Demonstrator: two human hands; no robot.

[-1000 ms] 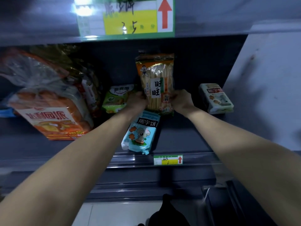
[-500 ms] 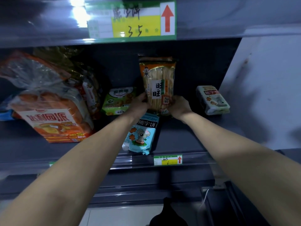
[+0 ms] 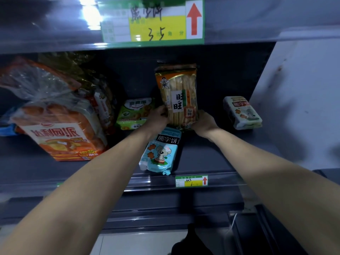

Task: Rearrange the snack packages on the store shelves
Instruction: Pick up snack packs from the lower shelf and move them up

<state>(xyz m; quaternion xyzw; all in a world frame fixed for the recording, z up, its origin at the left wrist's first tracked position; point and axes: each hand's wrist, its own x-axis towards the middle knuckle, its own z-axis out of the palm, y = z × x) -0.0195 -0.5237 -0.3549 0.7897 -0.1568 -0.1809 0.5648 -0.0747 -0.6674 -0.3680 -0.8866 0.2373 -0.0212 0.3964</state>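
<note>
An orange rice cracker pack [image 3: 177, 94] stands upright at the back of the dark shelf [image 3: 211, 159]. My left hand [image 3: 159, 117] grips its lower left edge and my right hand [image 3: 204, 122] grips its lower right edge. A light blue biscuit pack [image 3: 160, 151] lies flat in front of it, under my left wrist. A green snack pack [image 3: 135, 114] leans to the left of the cracker pack. A pale biscuit pack [image 3: 242, 113] lies to the right by the wall.
A large orange pie bag [image 3: 60, 131] and other bags fill the shelf's left side. The upper shelf edge carries a green price tag [image 3: 154, 21]. A small price tag [image 3: 191, 180] sits on the front rail. A white wall [image 3: 303, 107] bounds the right.
Both hands still hold the cracker pack at its base; it stands a little straighter against the back. The view has shifted slightly, nothing else on the shelf moved.
</note>
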